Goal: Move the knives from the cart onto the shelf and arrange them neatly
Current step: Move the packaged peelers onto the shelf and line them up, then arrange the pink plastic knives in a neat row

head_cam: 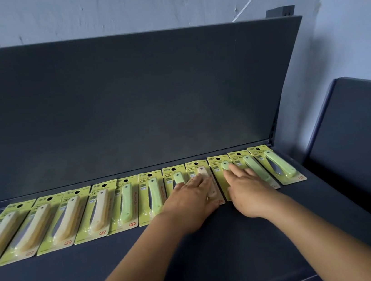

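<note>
While twelve carded knives (126, 204) line the dark shelf (194, 246) in one row, five cream-handled and seven green, left hand (189, 205) and right hand (246, 193) press flat on the middle packs, fingers straight and slightly spread.

Yellow-green knife cards (127, 205), cream and green handles, dark grey shelf (196, 258)

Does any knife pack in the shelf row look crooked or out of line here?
Mostly tidy. The yellow-green carded fruit-knife packs lie side by side along the dark grey shelf. The cream-handled pack under the left hand overlaps its left neighbour. A gap separates it from the green-handled pack under the right hand.
</note>
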`<state>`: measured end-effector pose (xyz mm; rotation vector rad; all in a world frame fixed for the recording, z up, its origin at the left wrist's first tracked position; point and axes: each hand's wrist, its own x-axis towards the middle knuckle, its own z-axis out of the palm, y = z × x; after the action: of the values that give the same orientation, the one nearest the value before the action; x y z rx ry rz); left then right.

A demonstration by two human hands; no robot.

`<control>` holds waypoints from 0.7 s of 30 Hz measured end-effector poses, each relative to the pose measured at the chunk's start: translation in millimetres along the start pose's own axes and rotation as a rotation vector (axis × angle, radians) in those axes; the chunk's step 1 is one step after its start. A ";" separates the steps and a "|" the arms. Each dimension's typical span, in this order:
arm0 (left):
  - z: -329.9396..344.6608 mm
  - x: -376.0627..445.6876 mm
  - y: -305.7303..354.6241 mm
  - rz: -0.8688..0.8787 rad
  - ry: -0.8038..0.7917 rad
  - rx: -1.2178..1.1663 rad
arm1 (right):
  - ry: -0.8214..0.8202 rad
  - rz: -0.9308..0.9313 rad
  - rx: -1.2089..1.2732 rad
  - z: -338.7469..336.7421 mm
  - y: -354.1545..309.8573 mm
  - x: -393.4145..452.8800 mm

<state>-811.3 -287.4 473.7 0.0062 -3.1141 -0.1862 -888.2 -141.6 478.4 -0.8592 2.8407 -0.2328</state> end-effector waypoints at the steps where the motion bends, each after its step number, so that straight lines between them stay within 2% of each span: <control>1: -0.6 -0.3 1.6 -0.007 0.004 -0.005 | -0.001 0.006 0.003 -0.1 -0.4 0.4; 21: -4.1 -2.0 6.7 -0.021 0.022 -0.052 | 0.028 0.009 -0.014 1.9 -2.6 4.5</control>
<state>-809.3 -281.2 478.5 0.0397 -3.0871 -0.2661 -890.1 -146.4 476.5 -0.8524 2.8748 -0.2252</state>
